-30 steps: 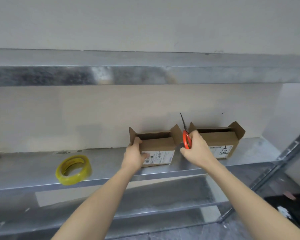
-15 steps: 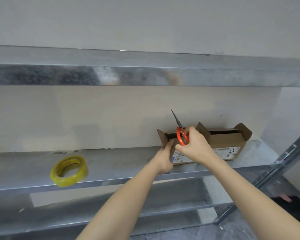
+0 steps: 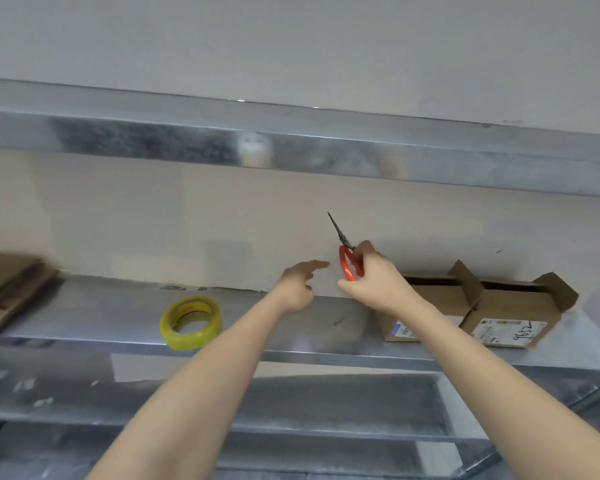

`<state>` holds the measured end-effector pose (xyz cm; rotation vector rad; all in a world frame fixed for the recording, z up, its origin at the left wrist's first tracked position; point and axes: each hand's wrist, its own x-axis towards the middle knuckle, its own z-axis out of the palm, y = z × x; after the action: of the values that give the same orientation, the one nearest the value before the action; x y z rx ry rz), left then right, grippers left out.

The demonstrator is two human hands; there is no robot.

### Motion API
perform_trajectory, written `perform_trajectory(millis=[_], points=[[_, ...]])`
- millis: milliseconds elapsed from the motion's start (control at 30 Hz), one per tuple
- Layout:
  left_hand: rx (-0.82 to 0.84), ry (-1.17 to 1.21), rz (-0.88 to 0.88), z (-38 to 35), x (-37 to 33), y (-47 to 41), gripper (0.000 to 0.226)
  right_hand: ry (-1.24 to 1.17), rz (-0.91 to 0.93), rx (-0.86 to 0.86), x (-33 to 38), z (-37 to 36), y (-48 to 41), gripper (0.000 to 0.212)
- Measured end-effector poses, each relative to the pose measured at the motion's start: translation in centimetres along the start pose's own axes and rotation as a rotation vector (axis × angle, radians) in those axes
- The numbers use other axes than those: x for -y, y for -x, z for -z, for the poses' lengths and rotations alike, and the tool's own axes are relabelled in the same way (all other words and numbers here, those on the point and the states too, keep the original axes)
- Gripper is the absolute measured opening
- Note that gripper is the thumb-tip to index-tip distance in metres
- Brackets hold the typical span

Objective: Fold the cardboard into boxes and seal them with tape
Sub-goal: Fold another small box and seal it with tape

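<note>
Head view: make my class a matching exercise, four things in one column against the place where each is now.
Things: 1 tape roll; 2 scissors; 3 boxes; 4 flat cardboard.
Places: A in the right hand; B far left end of the shelf; C right end of the shelf; D on the shelf, left of the left hand.
Pairs: 1-D; 2-A; 3-C; 4-B.

Two small brown boxes stand touching on the right of the metal shelf (image 3: 84, 317), flaps up and tops open: the left box (image 3: 437, 294) and the right box (image 3: 513, 317), each labelled on its near face. A yellow tape roll (image 3: 184, 339) lies well to their left, and flattened cardboard (image 3: 7, 289) lies at the far left end.
</note>
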<state>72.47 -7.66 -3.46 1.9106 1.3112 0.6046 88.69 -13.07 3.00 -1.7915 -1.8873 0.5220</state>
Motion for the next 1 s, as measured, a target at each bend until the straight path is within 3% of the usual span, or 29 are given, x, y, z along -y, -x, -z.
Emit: perform_trajectory(millis=[133,367,567,800,900,1000], points=[[-0.118,-0.26,0.146,5.2,5.3,1.8,0.045,0.068,0.04,0.136,2.0,-3.5,-0.8,0.036],[0.034,-0.491,0.628,8.6,12.2,5.9,0.104,0.227,-0.084,0.403,0.4,-9.4,-0.5,0.031],[0.077,-0.56,0.771,8.5,14.4,5.9,0.11,0.251,-0.23,0.457,-0.5,-10.8,-0.5,0.027],[0.02,-0.54,0.603,6.5,13.5,4.6,0.106,0.233,-0.325,0.425,-3.0,-10.7,-1.1,0.025],[0.054,-0.505,0.534,3.8,11.4,3.4,0.097,0.268,-0.363,0.433,-4.2,-10.4,-1.1,0.05],[0.091,-0.505,0.471,1.0,9.0,2.4,0.093,0.276,-0.368,0.441,-5.4,-9.7,-1.1,0.051]])
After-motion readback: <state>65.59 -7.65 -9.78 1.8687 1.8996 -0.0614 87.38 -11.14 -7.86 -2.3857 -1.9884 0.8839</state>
